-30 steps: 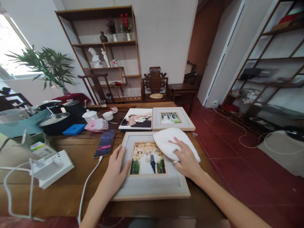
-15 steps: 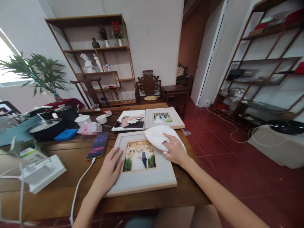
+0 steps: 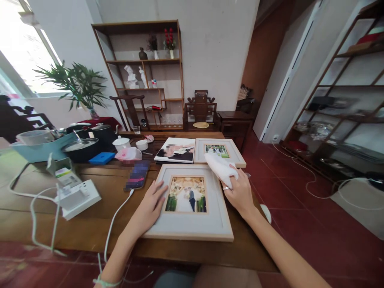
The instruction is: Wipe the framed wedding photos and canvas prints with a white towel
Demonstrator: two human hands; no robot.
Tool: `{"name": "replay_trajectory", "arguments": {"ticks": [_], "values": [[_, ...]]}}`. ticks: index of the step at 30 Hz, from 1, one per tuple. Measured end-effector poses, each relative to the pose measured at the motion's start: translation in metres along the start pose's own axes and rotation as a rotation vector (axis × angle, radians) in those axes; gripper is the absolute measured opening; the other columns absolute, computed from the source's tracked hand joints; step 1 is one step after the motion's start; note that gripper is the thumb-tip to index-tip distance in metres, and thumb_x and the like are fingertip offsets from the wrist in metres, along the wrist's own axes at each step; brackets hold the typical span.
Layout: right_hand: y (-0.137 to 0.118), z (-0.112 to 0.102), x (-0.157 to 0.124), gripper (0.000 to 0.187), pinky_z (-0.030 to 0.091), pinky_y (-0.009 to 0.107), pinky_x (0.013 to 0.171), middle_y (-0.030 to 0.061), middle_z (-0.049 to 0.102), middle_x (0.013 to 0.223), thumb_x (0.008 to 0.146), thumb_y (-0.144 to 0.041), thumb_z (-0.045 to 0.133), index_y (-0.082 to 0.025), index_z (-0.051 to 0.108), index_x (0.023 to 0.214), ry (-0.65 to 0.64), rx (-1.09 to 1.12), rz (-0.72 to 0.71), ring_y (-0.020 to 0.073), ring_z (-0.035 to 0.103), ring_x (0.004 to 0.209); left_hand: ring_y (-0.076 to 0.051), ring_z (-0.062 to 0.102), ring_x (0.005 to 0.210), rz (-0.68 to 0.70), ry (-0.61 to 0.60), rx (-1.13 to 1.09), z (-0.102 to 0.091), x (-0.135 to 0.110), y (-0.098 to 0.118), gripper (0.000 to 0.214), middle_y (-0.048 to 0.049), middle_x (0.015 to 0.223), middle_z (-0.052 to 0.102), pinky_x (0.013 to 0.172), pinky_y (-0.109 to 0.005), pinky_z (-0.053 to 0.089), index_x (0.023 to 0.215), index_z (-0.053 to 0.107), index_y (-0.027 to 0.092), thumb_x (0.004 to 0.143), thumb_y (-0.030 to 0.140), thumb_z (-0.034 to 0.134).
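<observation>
A light wooden picture frame (image 3: 192, 230) with a wedding photo (image 3: 186, 195) lies flat on the table in front of me. My left hand (image 3: 151, 208) rests on its left side, fingers stretched out and holding nothing. My right hand (image 3: 240, 194), wearing a ring, grips a white cloth (image 3: 220, 167) at the frame's upper right corner. Part of the cloth covers the near edge of a second framed photo (image 3: 237, 154) behind. Beside that one lies a white-edged photo panel (image 3: 175, 150), partly pixelated.
Left on the wooden table (image 3: 120, 224) are a phone (image 3: 137, 176) on a white cable, a power strip (image 3: 81, 200), a small open box (image 3: 64, 176), a blue box (image 3: 102, 158), a pink packet (image 3: 128, 154) and a dark pan (image 3: 81, 150). Red floor tiles (image 3: 288, 224) border the right.
My right hand and the cloth have moved to the frame's right edge, and the cloth looks more bunched. My left hand stays on the frame. The camera view has turned left.
</observation>
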State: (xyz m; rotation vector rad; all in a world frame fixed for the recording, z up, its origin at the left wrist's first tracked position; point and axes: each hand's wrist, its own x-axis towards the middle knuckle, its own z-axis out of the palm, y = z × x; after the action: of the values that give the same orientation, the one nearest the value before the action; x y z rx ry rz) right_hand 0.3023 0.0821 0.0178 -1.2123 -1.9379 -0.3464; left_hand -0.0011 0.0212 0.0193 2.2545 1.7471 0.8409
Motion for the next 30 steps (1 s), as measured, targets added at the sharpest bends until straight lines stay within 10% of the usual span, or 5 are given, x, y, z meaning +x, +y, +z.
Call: {"name": "replay_trajectory", "arguments": {"ticks": [9, 18, 30], "values": [[0.010, -0.018, 0.012, 0.020, 0.027, 0.056, 0.104, 0.0094, 0.042, 0.137, 0.070, -0.005, 0.046, -0.020, 0.056, 0.077, 0.185, -0.040, -0.084, 0.0306, 0.032, 0.128, -0.028, 0.029, 0.133, 0.011, -0.001, -0.009, -0.001, -0.001, 0.001, 0.037, -0.0100, 0.135, 0.047, 0.107, -0.051, 0.028, 0.122, 0.053, 0.021, 0.088, 0.027, 0.040], [-0.023, 0.029, 0.044, 0.040, 0.023, 0.055, 0.105, 0.0118, 0.047, 0.134, 0.062, -0.003, 0.049, -0.013, 0.066, 0.096, -0.438, -0.025, -0.248, 0.0331, 0.026, 0.131, -0.028, 0.028, 0.133, 0.018, -0.004, 0.006, 0.000, -0.002, 0.004, 0.036, -0.0104, 0.135, 0.046, 0.107, -0.052, 0.029, 0.122, 0.054, 0.021, 0.089, 0.024, 0.039], [-0.019, 0.032, 0.029, 0.044, 0.023, 0.053, 0.105, 0.0092, 0.048, 0.134, 0.063, -0.002, 0.046, -0.015, 0.065, 0.100, -0.422, -0.016, -0.217, 0.0301, 0.028, 0.131, -0.023, 0.016, 0.138, 0.105, -0.099, -0.133, -0.010, -0.001, 0.002, 0.041, -0.0057, 0.149, 0.025, 0.111, -0.045, 0.021, 0.131, 0.045, 0.024, 0.090, 0.022, 0.039]]}}
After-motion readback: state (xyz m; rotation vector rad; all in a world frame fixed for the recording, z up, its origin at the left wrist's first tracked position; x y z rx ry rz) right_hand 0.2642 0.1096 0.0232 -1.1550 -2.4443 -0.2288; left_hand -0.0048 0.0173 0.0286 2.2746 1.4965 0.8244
